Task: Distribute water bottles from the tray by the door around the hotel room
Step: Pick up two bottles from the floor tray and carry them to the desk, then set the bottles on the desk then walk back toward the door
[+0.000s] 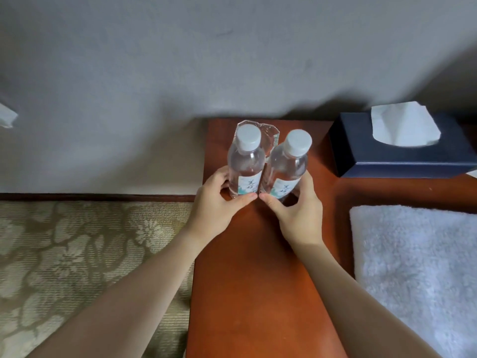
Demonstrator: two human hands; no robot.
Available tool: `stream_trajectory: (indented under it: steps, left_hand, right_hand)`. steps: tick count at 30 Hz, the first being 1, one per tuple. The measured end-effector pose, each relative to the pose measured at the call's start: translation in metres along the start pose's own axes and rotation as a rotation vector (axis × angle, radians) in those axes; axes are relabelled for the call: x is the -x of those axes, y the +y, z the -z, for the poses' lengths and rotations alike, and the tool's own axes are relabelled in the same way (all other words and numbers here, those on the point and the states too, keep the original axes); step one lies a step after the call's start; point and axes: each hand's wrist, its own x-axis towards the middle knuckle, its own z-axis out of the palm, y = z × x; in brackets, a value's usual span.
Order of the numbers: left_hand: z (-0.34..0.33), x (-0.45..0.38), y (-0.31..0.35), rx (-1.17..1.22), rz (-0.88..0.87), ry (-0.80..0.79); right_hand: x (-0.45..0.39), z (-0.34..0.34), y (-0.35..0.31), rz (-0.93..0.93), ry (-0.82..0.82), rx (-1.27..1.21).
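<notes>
Head view: two bottles stand upright and touching side by side on a reddish wooden table (258,280), near its far edge at 12 o'clock, close to the wall (180,60). The left hand (216,205) curls round the base of the left bottle (245,164), thumb across the front of the label, fingers round the far side. The right hand (296,210) grips the right bottle (286,171) low down in the same way. The two thumb tips nearly meet at the front between the bottles. Both white caps are on. Some crinkled clear plastic (268,135) shows behind and between the necks; I cannot tell whether it still wraps them.

At 2 o'clock from the bottles lies a dark blue tissue box (387,156), well apart. At 4 o'clock a white towel (418,267) lies on the table, near the right forearm. Patterned carpet (64,254) fills the left side, from 7 to 9 o'clock.

Risks, as I judge them: both grips sit low, so the tall bottles are top-heavy in hand, and a quick release or a nudge from a withdrawing thumb could tip one. Because they touch, one falling would likely knock the other. The left bottle stands near the table's left edge, so a topple toward 9 o'clock would send it onto the carpet. If the plastic still clings, lifting one could drag its neighbour.
</notes>
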Motion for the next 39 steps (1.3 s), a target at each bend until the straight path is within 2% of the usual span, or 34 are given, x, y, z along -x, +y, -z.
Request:
stream_trajectory:
  steps: [4,7,16,24,27,30,34,39]
  left_hand:
    - [-0.003,0.000,-0.004,-0.055,-0.069,0.052]
    - [-0.005,0.002,-0.003,-0.086,-0.037,0.063]
    - [-0.009,-0.001,-0.005,-0.240,-0.115,0.094]
    - [-0.011,-0.004,-0.006,-0.198,-0.089,0.090]
    - [-0.010,0.008,0.001,-0.089,-0.045,0.081]
    - [0.006,0.033,0.030,-0.086,0.040,0.173]
    - [0.066,0.059,0.119,-0.210,-0.175,0.339]
    - [0.164,0.107,0.264,-0.145,-0.295,0.430]
  right_hand:
    - [-0.001,-0.005,0.007,0.006,0.014,0.061]
    - [0.000,-0.005,0.013,0.021,-0.021,0.096]
    - [-0.008,-0.008,0.013,-0.003,-0.037,0.142]
    - [-0.012,-0.010,0.019,-0.008,-0.040,0.095]
    - [-0.006,-0.006,0.012,-0.088,-0.068,0.019]
    - [0.006,0.020,-0.020,-0.167,-0.029,-0.038]
    - [0.005,0.083,-0.105,-0.029,0.051,-0.029]
    - [0.008,0.146,-0.250,0.182,0.052,-0.096]
